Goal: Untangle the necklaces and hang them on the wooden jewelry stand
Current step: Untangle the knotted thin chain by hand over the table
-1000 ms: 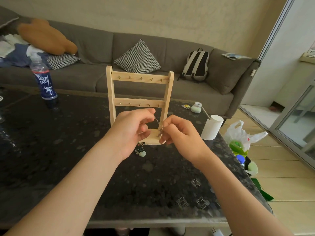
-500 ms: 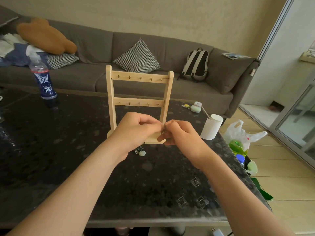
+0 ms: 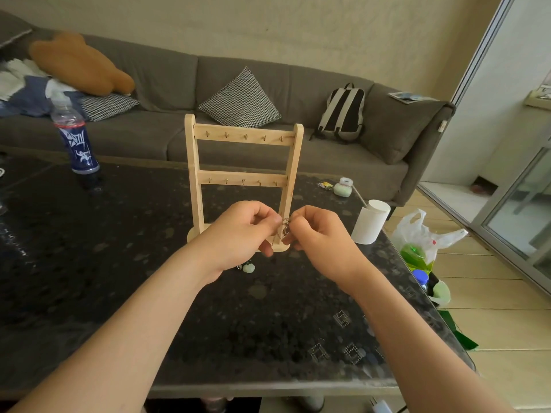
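A wooden jewelry stand [image 3: 243, 135] with two rows of small hooks stands upright on the dark table [image 3: 119, 263]. Its hooks are bare. Just in front of its base, my left hand [image 3: 241, 231] and my right hand [image 3: 316, 234] pinch a thin necklace chain [image 3: 284, 229] between fingertips, close together. A short length of chain hangs down between the hands. A pale green pendant [image 3: 248, 267] with more tangled chain lies on the table under my left hand, partly hidden by it.
A blue drink bottle [image 3: 76, 138] stands at the table's far left. A white paper cup [image 3: 369, 222] with a stick and a small pale green case [image 3: 343, 187] sit at the right. A grey sofa lies behind; plastic bags [image 3: 423, 242] lie on the floor to the right.
Both hands have risen slightly and the fingertips have shifted along the chain. A short loop of chain now shows between them. The stand has not moved.
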Demonstrator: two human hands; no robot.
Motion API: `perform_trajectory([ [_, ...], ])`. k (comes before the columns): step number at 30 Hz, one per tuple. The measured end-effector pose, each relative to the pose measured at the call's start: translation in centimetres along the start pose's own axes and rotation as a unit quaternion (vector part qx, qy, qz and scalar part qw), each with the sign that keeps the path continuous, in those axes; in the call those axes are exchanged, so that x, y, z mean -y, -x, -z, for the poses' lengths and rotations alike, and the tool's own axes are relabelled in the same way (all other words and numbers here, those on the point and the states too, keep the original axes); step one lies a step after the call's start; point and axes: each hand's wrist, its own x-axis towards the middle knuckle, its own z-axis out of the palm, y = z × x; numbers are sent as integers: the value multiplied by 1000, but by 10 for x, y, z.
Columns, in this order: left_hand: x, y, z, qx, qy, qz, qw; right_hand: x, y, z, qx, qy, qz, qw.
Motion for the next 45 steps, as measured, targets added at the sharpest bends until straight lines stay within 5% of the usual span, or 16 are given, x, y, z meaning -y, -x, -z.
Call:
perform_trajectory([
  [5, 3, -3, 0, -16, 3, 15, 1000, -2, 0, 2, -20, 46, 19, 999],
  [15, 7, -5, -6, -94, -165, -46, 981, 1, 0, -4, 8, -10, -19, 1000],
  [26, 8, -5, -7, -143, -105, -15, 984, 3, -3, -8, 8, -177, -50, 983],
  [39, 5, -8, -9, -98, 121, 80, 985, 10, -2, -11, 58, -361, -103, 925],
  [45, 6, -12, -6, -116, 158, 74, 978, 7, -2, -5, 63, -329, -118, 935],
])
